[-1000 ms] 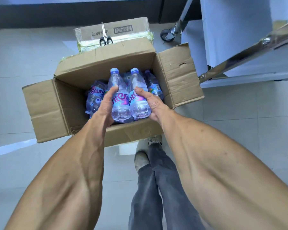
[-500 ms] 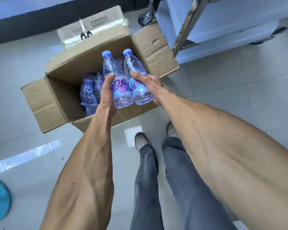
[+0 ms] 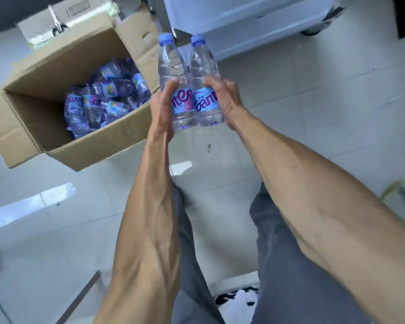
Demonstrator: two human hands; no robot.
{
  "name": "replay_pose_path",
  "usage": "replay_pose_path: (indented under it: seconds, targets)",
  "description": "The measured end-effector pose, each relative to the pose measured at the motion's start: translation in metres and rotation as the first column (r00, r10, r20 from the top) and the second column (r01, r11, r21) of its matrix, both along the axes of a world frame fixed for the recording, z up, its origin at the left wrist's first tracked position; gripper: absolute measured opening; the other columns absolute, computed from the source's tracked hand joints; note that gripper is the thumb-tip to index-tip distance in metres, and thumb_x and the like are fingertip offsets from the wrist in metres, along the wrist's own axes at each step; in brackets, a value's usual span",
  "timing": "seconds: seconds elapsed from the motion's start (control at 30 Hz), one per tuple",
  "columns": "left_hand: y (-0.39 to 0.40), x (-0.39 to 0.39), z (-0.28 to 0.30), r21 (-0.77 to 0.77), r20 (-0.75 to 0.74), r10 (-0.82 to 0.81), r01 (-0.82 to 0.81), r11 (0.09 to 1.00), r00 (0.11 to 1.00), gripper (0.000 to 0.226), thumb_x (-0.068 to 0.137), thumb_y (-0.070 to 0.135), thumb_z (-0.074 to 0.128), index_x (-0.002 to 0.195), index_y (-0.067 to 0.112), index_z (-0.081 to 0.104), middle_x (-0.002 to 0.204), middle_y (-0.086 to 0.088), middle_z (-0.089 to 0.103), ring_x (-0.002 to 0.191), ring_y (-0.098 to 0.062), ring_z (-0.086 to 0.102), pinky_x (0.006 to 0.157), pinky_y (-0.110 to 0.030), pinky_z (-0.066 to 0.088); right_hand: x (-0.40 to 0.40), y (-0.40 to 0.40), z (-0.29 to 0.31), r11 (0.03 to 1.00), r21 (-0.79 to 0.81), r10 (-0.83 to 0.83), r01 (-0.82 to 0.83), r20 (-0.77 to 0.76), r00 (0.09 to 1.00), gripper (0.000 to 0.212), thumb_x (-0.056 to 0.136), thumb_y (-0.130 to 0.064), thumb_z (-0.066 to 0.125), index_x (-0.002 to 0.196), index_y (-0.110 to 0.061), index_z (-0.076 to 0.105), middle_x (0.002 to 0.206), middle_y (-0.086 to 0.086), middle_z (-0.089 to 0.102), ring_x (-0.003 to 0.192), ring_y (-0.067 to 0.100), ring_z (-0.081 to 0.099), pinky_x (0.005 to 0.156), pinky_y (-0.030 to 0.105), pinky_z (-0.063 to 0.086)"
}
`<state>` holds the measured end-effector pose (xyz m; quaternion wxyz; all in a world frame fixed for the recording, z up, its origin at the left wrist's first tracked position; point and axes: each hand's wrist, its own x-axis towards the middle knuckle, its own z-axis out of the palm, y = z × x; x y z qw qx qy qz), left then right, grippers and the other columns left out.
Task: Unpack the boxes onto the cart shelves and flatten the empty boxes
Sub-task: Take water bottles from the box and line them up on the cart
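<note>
Head view: two water bottles [image 3: 189,83] are held side by side, clear of the open box [image 3: 63,146], which sits at about 9 o'clock from the hands. The left hand [image 3: 163,106] presses flat against the outer side of the left bottle, fingers straight and extended along it. The right hand [image 3: 225,99] curls round the outer side of the right bottle, fingers wrapped over its shoulder. The pair is clamped between the two hands; the bottles touch each other at the labels.

Long axis of both bottles: roughly 12 to 6 o'clock, blue caps at 12, bases toward the person. The cart [image 3: 243,24] lies at 12 to 1 o'clock from the caps, near them, so the carry direction runs along the bottle axis, caps leading. Both hands sit about equally near the cart; the right is marginally closer to its side.

Remaining bottles [image 3: 98,104] lie loose in the box. Motion blur softens the cart, so which shelf is in reach probably cannot be settled from here.
</note>
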<state>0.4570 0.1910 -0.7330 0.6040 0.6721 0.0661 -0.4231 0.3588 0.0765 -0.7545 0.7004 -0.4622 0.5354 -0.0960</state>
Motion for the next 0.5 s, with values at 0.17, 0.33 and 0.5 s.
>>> replay_pose_path:
  seconds: [0.17, 0.33, 0.5]
  targets:
    - [-0.062, -0.074, -0.006, -0.088, 0.047, 0.025, -0.021, 0.996, 0.999, 0.027, 0.074, 0.035, 0.073, 0.087, 0.011, 0.069, 0.081, -0.009, 0.071, 0.072, -0.022, 0.066, 0.07, -0.035, 0.056, -0.072, -0.06, 0.0, 0.991, -0.13, 0.03, -0.027, 0.019, 0.999, 0.033, 0.062, -0.05, 0.067, 0.07, -0.019, 0.062, 0.063, -0.003, 0.063, 0.059, 0.017, 0.061, 0.058, 0.038, 0.05]
    - [-0.117, -0.118, -0.022, -0.123, 0.074, 0.034, -0.025, 0.992, 0.997, 0.03, 0.081, 0.031, 0.067, 0.096, 0.005, 0.066, 0.081, -0.01, 0.07, 0.071, -0.024, 0.066, 0.067, -0.034, 0.056, -0.117, -0.119, -0.019, 0.969, -0.243, 0.05, -0.041, 0.028, 0.998, 0.015, 0.069, -0.043, 0.069, 0.068, -0.03, 0.062, 0.063, -0.007, 0.064, 0.059, 0.016, 0.062, 0.061, 0.044, 0.054]
    - [-0.16, -0.12, -0.042, -0.167, 0.107, 0.021, -0.003, 0.986, 0.994, 0.033, 0.081, 0.032, 0.066, 0.1, 0.005, 0.067, 0.086, -0.013, 0.071, 0.075, -0.024, 0.068, 0.067, -0.035, 0.057, -0.12, -0.159, -0.027, 0.952, -0.305, 0.063, -0.033, 0.091, 0.994, 0.016, 0.074, -0.04, 0.072, 0.078, -0.026, 0.066, 0.071, -0.002, 0.069, 0.064, 0.02, 0.069, 0.058, 0.039, 0.056]
